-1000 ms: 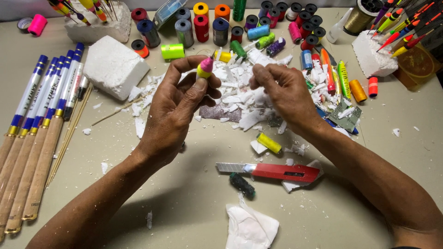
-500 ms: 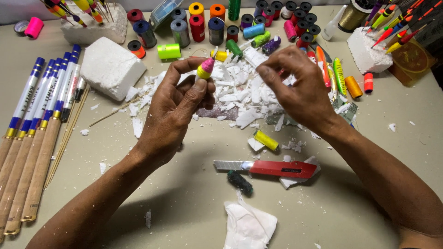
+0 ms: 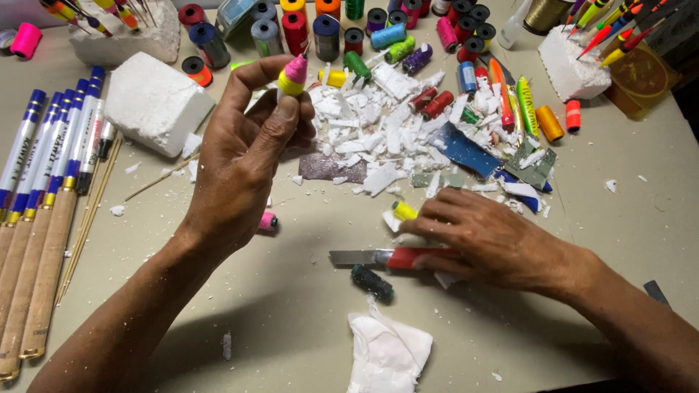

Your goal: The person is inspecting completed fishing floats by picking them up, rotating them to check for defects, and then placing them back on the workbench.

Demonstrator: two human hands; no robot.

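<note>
Two hands work: the left hand (image 3: 247, 145) pinches a small pink-and-yellow foam float (image 3: 293, 76) at twelve o'clock, likely light and crushable; the right hand (image 3: 495, 244) lies loosely on the red-handled utility knife (image 3: 397, 257) on the counter (image 3: 291, 320).

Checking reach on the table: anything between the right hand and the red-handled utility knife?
Nothing visible. The right hand already lies on the red-handled utility knife, fingers over the handle, bare blade pointing left. A small yellow piece sits at the fingertips and a dark green spool just below the knife, neither in the way. The left hand holds a pink-and-yellow float apart.
</note>
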